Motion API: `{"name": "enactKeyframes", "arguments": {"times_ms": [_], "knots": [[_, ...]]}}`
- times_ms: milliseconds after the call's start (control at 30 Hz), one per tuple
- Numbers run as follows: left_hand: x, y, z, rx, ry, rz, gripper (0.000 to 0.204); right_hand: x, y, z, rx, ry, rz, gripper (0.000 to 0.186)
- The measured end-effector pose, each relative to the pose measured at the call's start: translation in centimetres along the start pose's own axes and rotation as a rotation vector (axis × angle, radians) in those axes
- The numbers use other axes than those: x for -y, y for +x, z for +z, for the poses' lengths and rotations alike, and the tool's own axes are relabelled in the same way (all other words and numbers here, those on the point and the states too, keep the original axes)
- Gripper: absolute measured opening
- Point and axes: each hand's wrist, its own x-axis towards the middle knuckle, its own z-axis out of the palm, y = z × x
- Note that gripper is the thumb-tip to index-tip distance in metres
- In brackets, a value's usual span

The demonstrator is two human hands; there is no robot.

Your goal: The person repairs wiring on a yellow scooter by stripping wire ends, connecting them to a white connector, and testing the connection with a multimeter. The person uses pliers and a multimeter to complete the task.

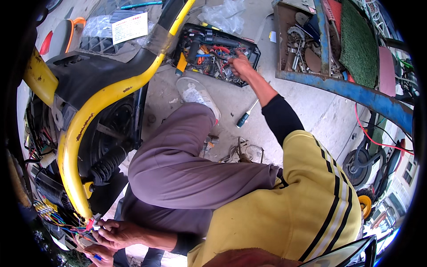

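My right hand [241, 67] reaches over the near right side of a black toolbox [249, 82], fingers apart among the jumbled tools; no tool is plainly in its grip. Red-handled pliers [221, 49] lie by its fingertips. At the lower left, my left hand [116, 234] pinches a small red and white connector [93, 221] beside coloured wires [60, 219]. These wires hang at the end of a yellow and black scooter frame [71, 164]. Just below my left hand, another person's hand [100, 258] is close to the wires, with something small and blue at its fingers.
A screwdriver [246, 115] lies on the concrete near my shoe [198, 95]. At the upper right stands a rusty metal tray [284, 58] of parts with a blue metal frame [356, 91]. A clear plastic bag [224, 15] rests behind the toolbox. A red cable [367, 133] hangs on the right.
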Motion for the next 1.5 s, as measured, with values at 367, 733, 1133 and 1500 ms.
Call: {"name": "enactKeyframes", "arguments": {"times_ms": [367,733,1133,1500], "knots": [[0.6,-0.1,-0.1,0.022,0.074,0.037,0.019,2.6,-8.3,6.0,0.473,-0.372,-0.352,0.056],[-0.3,-0.4,-0.2,-0.065,-0.722,-0.565,0.025,1.7,0.3,0.9,0.011,-0.598,-0.161,0.062],[-1.2,0.6,0.1,-0.075,-0.7,-0.602,0.024,1.7,-4.7,2.2,0.223,-0.349,-0.172,0.069],[-2.6,1.5,0.9,-0.138,-0.711,-0.637,0.023,5.5,1.8,-1.8,-0.061,-1.031,-0.408,0.044]]}}
